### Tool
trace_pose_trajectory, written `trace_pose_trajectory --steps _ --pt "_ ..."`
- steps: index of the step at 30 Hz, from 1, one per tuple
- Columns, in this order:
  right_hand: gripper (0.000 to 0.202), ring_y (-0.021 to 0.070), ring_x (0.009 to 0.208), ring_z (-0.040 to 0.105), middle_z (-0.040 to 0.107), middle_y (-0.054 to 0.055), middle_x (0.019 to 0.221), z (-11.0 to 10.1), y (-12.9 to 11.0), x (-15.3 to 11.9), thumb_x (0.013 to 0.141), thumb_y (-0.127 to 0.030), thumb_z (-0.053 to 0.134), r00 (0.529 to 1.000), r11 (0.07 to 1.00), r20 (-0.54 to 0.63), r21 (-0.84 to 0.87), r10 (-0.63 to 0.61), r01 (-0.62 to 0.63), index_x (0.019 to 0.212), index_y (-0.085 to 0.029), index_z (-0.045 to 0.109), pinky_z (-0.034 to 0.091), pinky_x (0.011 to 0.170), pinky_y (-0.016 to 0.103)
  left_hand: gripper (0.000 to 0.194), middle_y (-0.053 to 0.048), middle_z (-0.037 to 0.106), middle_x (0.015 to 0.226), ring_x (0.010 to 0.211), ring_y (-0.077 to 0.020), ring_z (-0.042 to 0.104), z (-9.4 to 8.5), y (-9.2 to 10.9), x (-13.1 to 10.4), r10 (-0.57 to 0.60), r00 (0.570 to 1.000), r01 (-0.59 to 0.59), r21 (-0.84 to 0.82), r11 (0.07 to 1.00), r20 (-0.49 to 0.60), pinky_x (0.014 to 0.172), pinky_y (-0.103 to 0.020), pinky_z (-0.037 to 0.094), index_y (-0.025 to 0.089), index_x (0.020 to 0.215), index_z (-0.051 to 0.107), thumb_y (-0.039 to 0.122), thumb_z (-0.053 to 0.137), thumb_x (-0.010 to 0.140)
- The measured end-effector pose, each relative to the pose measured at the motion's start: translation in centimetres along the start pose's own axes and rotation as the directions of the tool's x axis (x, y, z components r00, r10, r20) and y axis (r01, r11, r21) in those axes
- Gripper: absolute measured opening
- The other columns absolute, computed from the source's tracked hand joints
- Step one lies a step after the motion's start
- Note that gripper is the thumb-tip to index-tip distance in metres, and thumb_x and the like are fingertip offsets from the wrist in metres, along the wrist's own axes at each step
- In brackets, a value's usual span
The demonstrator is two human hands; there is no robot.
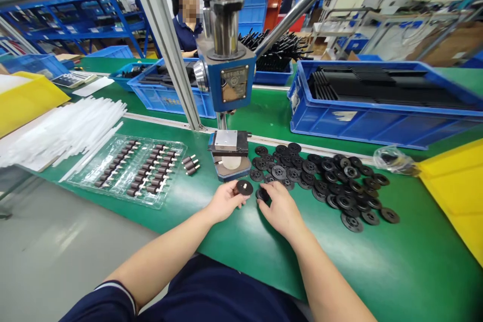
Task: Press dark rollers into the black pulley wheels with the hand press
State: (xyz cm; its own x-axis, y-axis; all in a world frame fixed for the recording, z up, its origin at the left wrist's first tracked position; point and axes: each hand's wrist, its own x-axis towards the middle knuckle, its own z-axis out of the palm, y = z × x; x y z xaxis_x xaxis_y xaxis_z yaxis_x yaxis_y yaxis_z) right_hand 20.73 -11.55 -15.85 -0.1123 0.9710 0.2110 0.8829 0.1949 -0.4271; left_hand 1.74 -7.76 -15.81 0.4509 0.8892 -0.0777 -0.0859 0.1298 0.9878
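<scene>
My left hand (225, 202) pinches a black plastic disc (244, 188) by its edge, in front of the press base. A small pale pin shows at the disc's middle. Just to the right, my right hand (279, 209) has its thumb and fingers closed round another black disc (261, 194), partly hidden by the fingers. Behind both hands stands the blue hand press (230, 85) with a metal block over its base (231, 171). A heap of black discs (309, 167) lies right of the press.
A clear plastic tray (124, 201) holds rows of small dark cylinders with pale shafts. Several loose cylinders (190, 165) lie beside it. White strips (64, 126) are piled at left. Blue bins (358, 128) of black parts stand behind; a yellow bin (456, 181) is at right. A person (186, 30) sits opposite.
</scene>
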Motion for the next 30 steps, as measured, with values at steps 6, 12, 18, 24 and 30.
trace_pose_trajectory --steps 6,12,18,24,30 --pt "0.039 0.0256 0.094 0.052 0.055 0.012 0.100 0.2 0.0 -0.1 0.082 -0.041 0.067 0.997 0.997 -0.054 -0.050 0.061 -0.064 0.109 -0.013 0.062 0.047 0.086 0.039 0.029 -0.004 0.058 0.076 0.067 -0.0117 0.054 0.1 -0.2 0.0 0.067 0.998 -0.067 0.010 0.998 -0.015 0.054 -0.022 0.046 0.012 0.084 0.065 0.036 0.076 0.073" --pt "0.035 0.0247 0.093 0.053 0.056 0.011 0.099 0.2 0.0 0.0 0.083 -0.036 0.066 0.997 0.994 -0.049 -0.084 0.064 -0.068 0.110 -0.014 0.061 0.046 0.084 0.037 0.027 -0.003 0.058 0.073 0.066 -0.0119 0.054 0.2 -0.6 0.1 0.049 0.998 -0.050 -0.013 0.999 -0.040 0.055 -0.023 0.045 0.012 0.084 0.063 0.034 0.075 0.074" --pt "0.030 0.0269 0.092 0.054 0.057 0.011 0.096 0.4 0.1 0.0 0.083 -0.036 0.066 0.992 0.994 -0.095 -0.066 0.078 -0.085 0.102 -0.015 0.062 0.045 0.081 0.039 0.027 -0.003 0.059 0.074 0.067 -0.0125 0.054 0.3 -0.7 0.1 0.053 0.998 -0.053 0.002 0.999 -0.034 0.057 -0.024 0.046 0.012 0.084 0.064 0.035 0.075 0.073" --pt "0.036 0.0233 0.095 0.057 0.059 0.010 0.103 -0.8 -0.6 -0.1 0.087 -0.043 0.061 0.965 0.997 -0.250 0.054 0.072 -0.060 0.111 -0.016 0.057 0.048 0.083 0.037 0.022 -0.003 0.060 0.074 0.066 -0.0124 0.053 0.3 -1.0 0.0 0.049 0.997 -0.047 0.021 0.999 -0.061 0.060 -0.024 0.045 0.013 0.087 0.067 0.026 0.075 0.072" --pt "0.038 0.0221 0.105 0.054 0.056 0.010 0.113 -1.8 -3.2 -0.9 0.089 -0.034 0.062 0.940 0.950 -0.311 0.227 -0.137 0.214 0.123 -0.020 0.052 0.046 0.090 0.038 0.017 -0.005 0.068 0.085 0.079 -0.0172 0.060 0.2 -1.0 -0.7 0.138 0.990 -0.130 0.235 0.963 -0.018 0.077 -0.029 0.047 0.015 0.093 0.069 0.015 0.068 0.075"
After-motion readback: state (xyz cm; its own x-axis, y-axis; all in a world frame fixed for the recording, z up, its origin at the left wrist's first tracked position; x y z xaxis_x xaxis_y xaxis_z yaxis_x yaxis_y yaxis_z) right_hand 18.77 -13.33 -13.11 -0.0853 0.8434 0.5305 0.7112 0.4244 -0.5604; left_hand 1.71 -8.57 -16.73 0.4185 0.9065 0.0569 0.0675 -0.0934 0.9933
